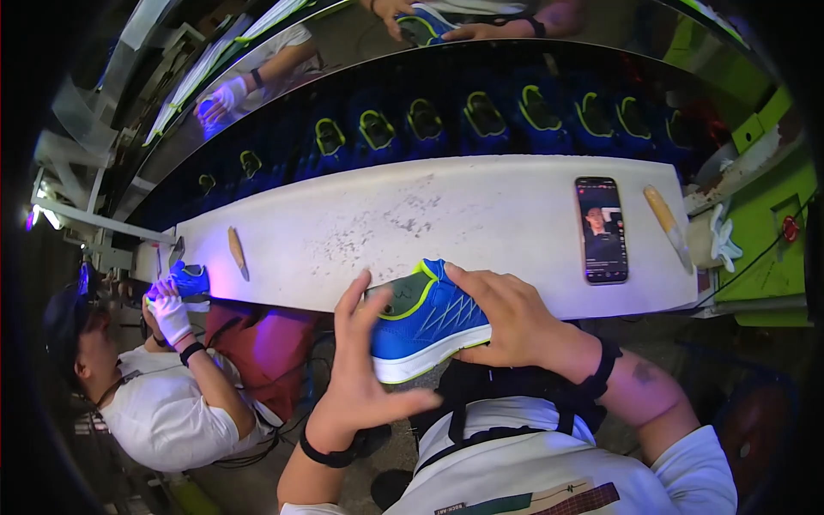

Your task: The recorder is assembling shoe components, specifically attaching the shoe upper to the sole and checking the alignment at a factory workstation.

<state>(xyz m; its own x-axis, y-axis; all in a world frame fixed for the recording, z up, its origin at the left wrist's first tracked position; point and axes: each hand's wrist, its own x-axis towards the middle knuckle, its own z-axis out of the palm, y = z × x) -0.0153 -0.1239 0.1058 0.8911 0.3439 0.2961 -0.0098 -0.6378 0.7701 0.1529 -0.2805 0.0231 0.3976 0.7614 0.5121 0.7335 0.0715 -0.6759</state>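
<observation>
A blue sneaker (429, 330) with a white sole, a lime-trimmed collar and silvery criss-cross lines is held in front of me, at the table's near edge. My right hand (511, 318) grips its right part, thumb and fingers on either side, and hides that end. At the sneaker's left end my left hand (356, 360) is open, fingers stretched up and thumb apart. Some of its fingers overlap the shoe and are slightly blurred, so I cannot tell whether they touch it. A dark greenish insole (407, 294) shows inside the collar.
On the white worktable (515, 206) lie a phone (601, 230) and wooden-handled tools, one right (665, 225), one left (237, 251). Beyond it runs a dark row of blue sneakers (425, 122). At left, a co-worker's gloved hand (171, 316) holds another blue shoe (190, 280).
</observation>
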